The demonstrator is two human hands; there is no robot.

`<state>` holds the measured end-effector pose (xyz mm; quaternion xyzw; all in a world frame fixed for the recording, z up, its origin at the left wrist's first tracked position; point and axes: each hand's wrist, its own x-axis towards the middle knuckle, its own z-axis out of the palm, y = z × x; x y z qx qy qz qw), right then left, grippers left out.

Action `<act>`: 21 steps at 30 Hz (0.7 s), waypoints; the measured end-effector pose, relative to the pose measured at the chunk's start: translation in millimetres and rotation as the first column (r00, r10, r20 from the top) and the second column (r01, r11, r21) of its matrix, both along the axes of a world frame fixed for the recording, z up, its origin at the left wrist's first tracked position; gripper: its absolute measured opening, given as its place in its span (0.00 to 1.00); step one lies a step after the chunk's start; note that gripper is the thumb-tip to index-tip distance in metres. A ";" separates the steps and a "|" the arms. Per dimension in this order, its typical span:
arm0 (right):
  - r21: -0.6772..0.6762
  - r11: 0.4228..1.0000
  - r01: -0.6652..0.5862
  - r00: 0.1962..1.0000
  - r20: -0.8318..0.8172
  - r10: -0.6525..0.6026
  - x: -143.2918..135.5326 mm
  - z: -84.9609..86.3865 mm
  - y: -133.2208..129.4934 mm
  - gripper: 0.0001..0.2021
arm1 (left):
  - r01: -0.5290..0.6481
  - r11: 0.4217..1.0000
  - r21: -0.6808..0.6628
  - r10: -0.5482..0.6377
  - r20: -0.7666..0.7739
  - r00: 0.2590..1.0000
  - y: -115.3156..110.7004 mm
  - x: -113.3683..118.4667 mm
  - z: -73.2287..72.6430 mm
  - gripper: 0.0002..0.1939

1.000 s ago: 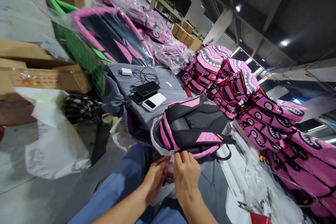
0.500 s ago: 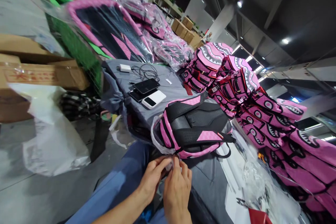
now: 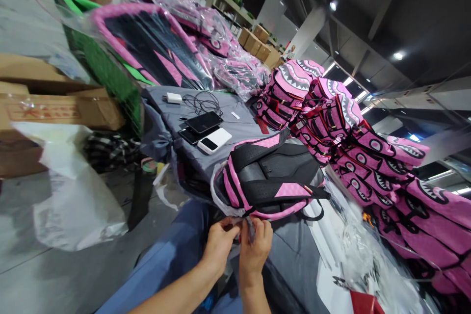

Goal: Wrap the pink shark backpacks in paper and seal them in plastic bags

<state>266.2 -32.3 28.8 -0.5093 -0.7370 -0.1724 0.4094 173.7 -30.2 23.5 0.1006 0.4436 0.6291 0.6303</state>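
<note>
A pink and black backpack [image 3: 274, 169] lies on the grey-covered table with its straps and padded back facing up. Whitish translucent plastic [image 3: 217, 197] wraps round its near left end and gathers at the near edge. My left hand [image 3: 221, 240] has thumb and fingers pinched on that plastic, just below the backpack. Close beside it, my right hand [image 3: 256, 243] curls its fingers round another fold of the same plastic. What lies beneath the fingers is partly hidden.
Phones [image 3: 204, 121], a white power bank [image 3: 215, 141] and a charger with cable [image 3: 173, 98] lie behind the backpack. Piled pink backpacks [image 3: 368, 157] stand at right. Red-handled nippers [image 3: 362, 300] rest at lower right. Wrapped bags [image 3: 154, 44] and cartons [image 3: 55, 108] occupy the left.
My right hand has shifted slightly right and up, its fingers curling more around the plastic. My left hand has rotated a little, still pinching. The backpack stays in place.
</note>
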 end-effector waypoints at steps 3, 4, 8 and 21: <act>0.019 0.999 0.026 0.998 0.063 -0.027 -4.0 0.5 7.3 0.11 | -0.004 1.000 0.005 0.004 -0.106 0.994 -2.9 -3.8 -1.4 0.15; 0.025 0.999 0.034 0.995 0.097 -0.036 -4.8 2.2 7.7 0.12 | -0.002 1.000 0.007 0.003 -0.149 0.989 -4.1 -6.4 -1.2 0.13; 0.022 0.999 0.037 0.969 0.244 -0.041 -6.7 9.7 2.1 0.12 | 0.055 0.998 0.035 -0.041 -0.334 0.942 -5.6 -18.4 5.0 0.12; -0.087 0.996 -0.015 0.978 0.207 0.033 0.4 18.7 -5.5 0.10 | 0.221 0.970 0.100 -0.142 -0.509 0.849 -35.7 -33.5 37.8 0.14</act>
